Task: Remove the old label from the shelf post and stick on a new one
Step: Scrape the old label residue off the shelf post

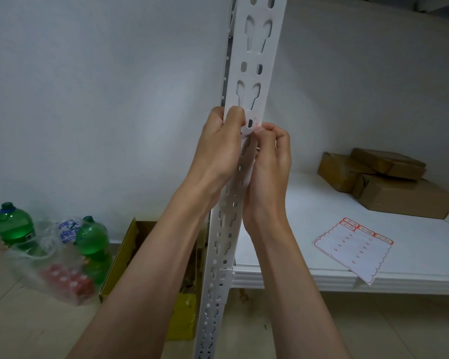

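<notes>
Both hands (241, 149) on shelf post (254, 73)

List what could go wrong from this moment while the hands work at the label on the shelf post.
1. The right hand pinches a small white label at the post; it looks thin and could tear, leaving scraps stuck.
2. The label spans a punched slot, so pressing there could crease it.
3. The label sheet overhangs the shelf edge and could slip off if bumped.
The left hand grips the post's edge.
</notes>
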Demonstrator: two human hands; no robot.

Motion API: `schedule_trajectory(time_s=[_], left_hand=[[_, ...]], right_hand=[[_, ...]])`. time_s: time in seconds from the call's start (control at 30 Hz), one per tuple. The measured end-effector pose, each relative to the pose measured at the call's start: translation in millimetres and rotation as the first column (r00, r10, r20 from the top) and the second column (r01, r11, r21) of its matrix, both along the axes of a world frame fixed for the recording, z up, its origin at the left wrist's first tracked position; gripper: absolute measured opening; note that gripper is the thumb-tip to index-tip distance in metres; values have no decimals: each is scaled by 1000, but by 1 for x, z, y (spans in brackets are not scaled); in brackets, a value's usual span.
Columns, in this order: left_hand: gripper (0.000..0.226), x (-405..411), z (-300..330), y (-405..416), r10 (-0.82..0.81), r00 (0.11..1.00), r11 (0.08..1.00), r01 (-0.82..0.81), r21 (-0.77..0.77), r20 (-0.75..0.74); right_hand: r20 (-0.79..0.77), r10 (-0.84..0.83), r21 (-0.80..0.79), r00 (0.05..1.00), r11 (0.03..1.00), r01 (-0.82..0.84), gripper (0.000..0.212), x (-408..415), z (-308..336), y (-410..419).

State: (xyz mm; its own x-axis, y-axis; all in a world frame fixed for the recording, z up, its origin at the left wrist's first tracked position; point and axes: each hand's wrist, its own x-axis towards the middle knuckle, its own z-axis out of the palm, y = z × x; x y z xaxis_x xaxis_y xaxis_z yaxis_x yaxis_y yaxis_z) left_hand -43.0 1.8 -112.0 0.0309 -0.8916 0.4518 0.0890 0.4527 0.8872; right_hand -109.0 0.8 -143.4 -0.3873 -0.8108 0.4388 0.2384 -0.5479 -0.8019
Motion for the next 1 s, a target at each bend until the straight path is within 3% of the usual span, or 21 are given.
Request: schedule_trajectory(time_s=[0.17, 0.3, 0.6, 1.0], left_hand=[[20, 1, 1, -2, -7, 1000, 1000, 8, 28, -6], [19, 1, -2, 0, -45, 998, 998, 47, 41, -48], [23, 3, -3, -3, -61, 998, 998, 62, 22, -22], [24, 3, -5, -3, -89, 994, 996, 88, -16, -62]], right_hand=[[-38, 29, 13, 999, 999, -29, 16, 0, 1, 0], [-162, 88, 70, 983, 995, -77, 26, -3, 8, 1], [-415, -27, 87, 909, 994, 70, 25, 0, 18, -4], [-345, 75, 124, 936, 992, -34, 27, -5, 16, -3]])
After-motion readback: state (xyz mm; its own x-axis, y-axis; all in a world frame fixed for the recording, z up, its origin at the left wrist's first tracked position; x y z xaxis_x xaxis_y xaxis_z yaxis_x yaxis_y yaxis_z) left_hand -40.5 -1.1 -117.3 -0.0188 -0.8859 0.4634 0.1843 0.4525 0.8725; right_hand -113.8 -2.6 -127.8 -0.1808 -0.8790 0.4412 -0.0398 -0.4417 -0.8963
